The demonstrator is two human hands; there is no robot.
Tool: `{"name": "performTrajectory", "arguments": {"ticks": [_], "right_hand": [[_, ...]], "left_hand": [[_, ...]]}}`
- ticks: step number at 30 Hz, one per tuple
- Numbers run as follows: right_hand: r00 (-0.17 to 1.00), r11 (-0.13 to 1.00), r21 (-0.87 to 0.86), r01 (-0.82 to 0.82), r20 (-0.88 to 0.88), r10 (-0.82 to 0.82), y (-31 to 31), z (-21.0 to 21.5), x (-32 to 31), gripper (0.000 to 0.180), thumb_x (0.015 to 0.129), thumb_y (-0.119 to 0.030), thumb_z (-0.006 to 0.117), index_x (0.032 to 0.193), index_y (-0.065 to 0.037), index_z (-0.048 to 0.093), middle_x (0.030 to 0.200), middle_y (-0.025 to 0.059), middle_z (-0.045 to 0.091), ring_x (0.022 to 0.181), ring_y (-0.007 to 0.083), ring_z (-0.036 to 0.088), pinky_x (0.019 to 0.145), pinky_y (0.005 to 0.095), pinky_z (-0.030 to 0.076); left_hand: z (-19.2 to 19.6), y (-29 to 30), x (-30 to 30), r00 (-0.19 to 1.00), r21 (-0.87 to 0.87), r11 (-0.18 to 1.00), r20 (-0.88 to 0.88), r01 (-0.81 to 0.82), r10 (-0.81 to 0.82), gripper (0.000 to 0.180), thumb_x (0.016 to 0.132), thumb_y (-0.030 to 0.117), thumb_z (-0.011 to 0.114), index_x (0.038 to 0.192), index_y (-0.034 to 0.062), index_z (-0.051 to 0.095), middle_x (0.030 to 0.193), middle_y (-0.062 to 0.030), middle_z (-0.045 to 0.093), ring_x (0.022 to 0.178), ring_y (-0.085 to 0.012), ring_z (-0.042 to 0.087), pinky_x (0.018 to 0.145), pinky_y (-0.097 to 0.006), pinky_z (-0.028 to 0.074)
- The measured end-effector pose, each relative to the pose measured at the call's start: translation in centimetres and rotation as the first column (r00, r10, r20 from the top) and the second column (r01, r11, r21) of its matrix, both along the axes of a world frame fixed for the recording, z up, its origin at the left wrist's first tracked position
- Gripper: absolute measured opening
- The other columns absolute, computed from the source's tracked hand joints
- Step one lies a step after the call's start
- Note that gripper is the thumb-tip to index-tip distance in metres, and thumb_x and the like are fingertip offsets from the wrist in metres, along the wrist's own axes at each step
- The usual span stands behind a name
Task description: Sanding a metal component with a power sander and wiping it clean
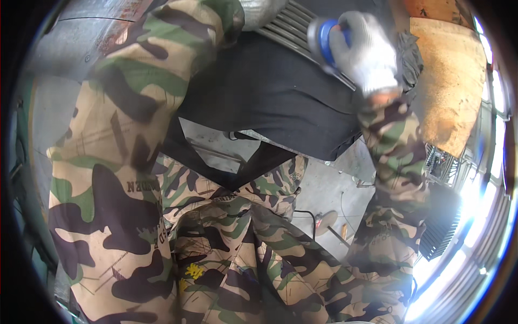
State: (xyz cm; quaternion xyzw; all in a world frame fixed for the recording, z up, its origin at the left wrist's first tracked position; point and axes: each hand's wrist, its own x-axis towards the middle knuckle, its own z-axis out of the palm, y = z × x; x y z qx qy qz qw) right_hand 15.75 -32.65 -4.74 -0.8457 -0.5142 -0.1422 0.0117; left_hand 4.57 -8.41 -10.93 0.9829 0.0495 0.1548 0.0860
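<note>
In a white knit glove, my right hand (369, 51) is closed around a round blue-and-grey thing (324, 43) that looks like a tape roll; motion blurs its edge. It is held over the near right side of a row of thin grey metal bars (294, 27). These bars lie side by side, slanting across a black cloth (259, 81). My left hand (263, 12), also gloved, is at the far left end of the bars. The picture's top edge cuts it off and its fingers are hidden.
A tan, stained board (450, 81) stands to the right of the cloth. Grey sheet metal (89, 46) lies at the far left. Below, on the grey floor (345, 189), are a round disc (326, 222) and a rod. A dark ribbed object (442, 221) sits at the right.
</note>
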Motion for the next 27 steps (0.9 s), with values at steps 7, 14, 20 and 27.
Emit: {"name": "performTrajectory", "arguments": {"ticks": [7, 14, 20, 27], "right_hand": [[0.995, 0.992, -0.088, 0.090, -0.023, -0.093, 2.1, 1.5, 0.0, 0.027, 0.094, -0.035, 0.067, 0.110, -0.013, 0.072, 0.112, 0.0124, 0.072, 0.102, 0.0359, 0.071, 0.089, 0.0475, 0.058], [0.999, 0.998, -0.021, -0.052, -0.014, 0.052, 1.4, 0.9, -1.2, 0.024, 0.094, -0.032, 0.068, 0.108, -0.013, 0.072, 0.108, 0.0129, 0.073, 0.099, 0.0372, 0.071, 0.087, 0.0494, 0.059], [0.995, 0.996, -0.004, -0.085, -0.050, 0.085, 1.0, 0.6, -2.5, 0.025, 0.093, -0.029, 0.071, 0.111, -0.013, 0.072, 0.113, 0.0137, 0.072, 0.104, 0.0363, 0.071, 0.091, 0.0476, 0.058], [0.996, 0.994, -0.068, 0.088, -0.016, -0.090, 2.7, 0.3, -0.5, 0.031, 0.094, -0.036, 0.067, 0.112, -0.012, 0.073, 0.111, 0.0123, 0.073, 0.103, 0.0350, 0.072, 0.090, 0.0467, 0.058]], "left_hand": [[1.6, -0.3, -0.4, 0.998, -0.081, 0.996, -0.053, 0.040, -0.044, 0.064, 0.101, 0.040, 0.058, 0.145, -0.0053, 0.059, 0.154, -0.0274, 0.055, 0.149, -0.0433, 0.046, 0.127, -0.053, 0.030], [-1.4, -1.1, -2.2, 0.995, 0.011, 1.000, 0.099, -0.006, 0.005, 0.068, 0.102, 0.042, 0.056, 0.148, -0.0072, 0.056, 0.155, -0.0285, 0.054, 0.151, -0.0438, 0.043, 0.129, -0.053, 0.027], [-0.1, -1.3, -1.8, 0.998, -0.022, 0.999, 0.047, -0.027, 0.028, 0.063, 0.101, 0.041, 0.058, 0.143, -0.0068, 0.059, 0.150, -0.0270, 0.058, 0.147, -0.0433, 0.047, 0.126, -0.053, 0.031], [1.3, 0.1, 0.0, 0.990, -0.115, 0.993, -0.140, -0.028, 0.012, 0.064, 0.101, 0.040, 0.058, 0.145, -0.0063, 0.059, 0.150, -0.0291, 0.057, 0.145, -0.0443, 0.048, 0.126, -0.054, 0.030]]}}
